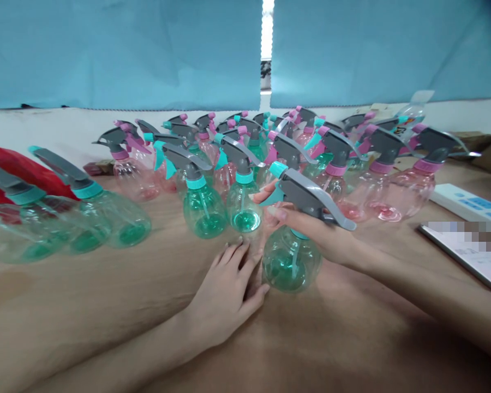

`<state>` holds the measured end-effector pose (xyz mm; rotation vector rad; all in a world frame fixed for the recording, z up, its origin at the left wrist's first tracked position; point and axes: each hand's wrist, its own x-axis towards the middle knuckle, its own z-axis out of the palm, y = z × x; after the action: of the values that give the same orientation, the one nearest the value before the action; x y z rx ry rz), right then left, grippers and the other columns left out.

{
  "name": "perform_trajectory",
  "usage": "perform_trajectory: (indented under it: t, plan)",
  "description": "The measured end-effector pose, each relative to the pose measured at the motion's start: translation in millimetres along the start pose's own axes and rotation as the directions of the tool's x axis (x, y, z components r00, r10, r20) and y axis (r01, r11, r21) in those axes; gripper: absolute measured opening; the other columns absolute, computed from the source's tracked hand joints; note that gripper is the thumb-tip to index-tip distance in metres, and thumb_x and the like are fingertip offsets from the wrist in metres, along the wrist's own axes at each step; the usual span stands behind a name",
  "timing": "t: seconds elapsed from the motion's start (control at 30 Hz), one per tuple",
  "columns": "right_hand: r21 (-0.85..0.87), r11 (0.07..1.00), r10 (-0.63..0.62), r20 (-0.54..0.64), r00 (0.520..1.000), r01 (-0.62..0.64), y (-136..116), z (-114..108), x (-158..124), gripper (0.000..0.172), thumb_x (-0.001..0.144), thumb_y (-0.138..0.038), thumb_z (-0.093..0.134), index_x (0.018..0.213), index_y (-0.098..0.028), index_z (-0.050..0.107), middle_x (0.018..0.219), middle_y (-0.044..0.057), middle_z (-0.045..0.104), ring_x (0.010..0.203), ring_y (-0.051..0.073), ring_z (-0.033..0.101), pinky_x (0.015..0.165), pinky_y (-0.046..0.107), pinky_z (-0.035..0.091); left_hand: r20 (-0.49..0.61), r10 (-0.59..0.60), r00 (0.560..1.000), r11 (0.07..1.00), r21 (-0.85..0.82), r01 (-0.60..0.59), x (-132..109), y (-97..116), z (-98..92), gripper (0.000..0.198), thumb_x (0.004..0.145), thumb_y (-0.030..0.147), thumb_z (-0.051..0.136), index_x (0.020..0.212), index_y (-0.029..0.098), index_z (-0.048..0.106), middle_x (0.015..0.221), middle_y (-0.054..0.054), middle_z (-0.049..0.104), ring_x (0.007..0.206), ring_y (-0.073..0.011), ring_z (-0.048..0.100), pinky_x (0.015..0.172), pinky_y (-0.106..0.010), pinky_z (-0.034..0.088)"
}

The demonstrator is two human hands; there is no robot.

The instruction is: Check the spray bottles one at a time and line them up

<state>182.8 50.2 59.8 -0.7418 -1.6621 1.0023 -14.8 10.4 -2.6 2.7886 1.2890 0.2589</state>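
Front and centre stands a clear green spray bottle (288,267) with a grey head and a turquoise nozzle and trigger. My right hand (311,226) is closed around its neck, just below the head, with the fingertips showing past the trigger. Flat on the brown surface to the left rests my left hand (229,284), open, its thumb close to that bottle's base; it holds nothing. Just beyond my fingertips are a second green spray bottle (244,210) and a third green spray bottle (204,213), both upright.
Several pink spray bottles (411,188) and green ones crowd the back. More green spray bottles (126,224) stand at the left before a red item (24,164). A flat, partly blurred-out device (458,248) and a white box (466,201) lie right. Blue curtains (126,54) hang behind.
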Motion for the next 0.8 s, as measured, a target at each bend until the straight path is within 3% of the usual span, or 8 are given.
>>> perform_trajectory:
  t: [0.8]
  plan:
    - [0.030,0.999,0.010,-0.020,1.000,-0.010,-0.7,1.8,0.4,0.018,0.082,-0.029,0.065,0.097,-0.024,0.058,0.110,0.003,0.068,0.110,0.023,0.061,0.083,0.039,0.052,-0.020,0.009,1.000,0.999,-0.032,-0.010,-1.5,0.8,-0.6,0.045,0.093,0.041,0.050,0.130,0.014,0.050,0.141,-0.018,0.045,0.131,-0.0348,0.039,0.104,-0.054,0.036]
